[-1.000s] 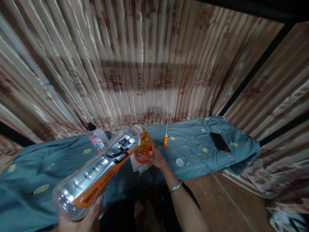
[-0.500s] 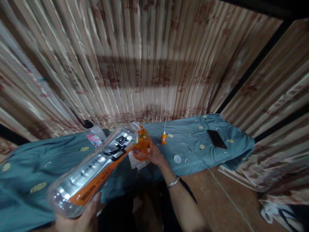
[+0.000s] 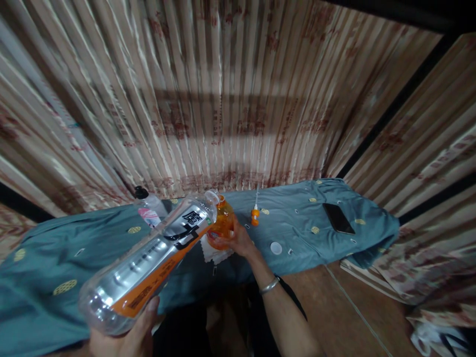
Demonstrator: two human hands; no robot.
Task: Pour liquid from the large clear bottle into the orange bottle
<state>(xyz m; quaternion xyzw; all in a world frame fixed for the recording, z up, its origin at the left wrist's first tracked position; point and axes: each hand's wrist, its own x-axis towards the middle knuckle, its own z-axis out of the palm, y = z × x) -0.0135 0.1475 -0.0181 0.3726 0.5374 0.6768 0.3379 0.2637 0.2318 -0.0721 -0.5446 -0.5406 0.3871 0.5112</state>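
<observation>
My left hand (image 3: 128,332) is wrapped round the base of a large clear plastic bottle (image 3: 152,263) with a silver and orange label. The bottle is tilted, its mouth up by the opening of a smaller orange bottle (image 3: 222,223); whether liquid is flowing I cannot make out. My right hand (image 3: 240,238) grips that orange bottle from its right side, a silver bangle on the wrist. Under the orange bottle lies a white cloth or tissue (image 3: 215,255). Right of it, an orange pump top (image 3: 255,216) with a clear tube rests on the sheet.
A blue-green sheet (image 3: 297,223) covers the long surface. Behind the big bottle stands a clear bottle with a black pump (image 3: 148,206). Farther right lie a white round cap (image 3: 275,248) and a black phone (image 3: 338,218). Striped curtains (image 3: 223,99) hang close behind.
The whole view has shifted slightly, so everything sits a little to the right and lower. Both hands keep their grips, and the two bottles stay mouth to mouth.
</observation>
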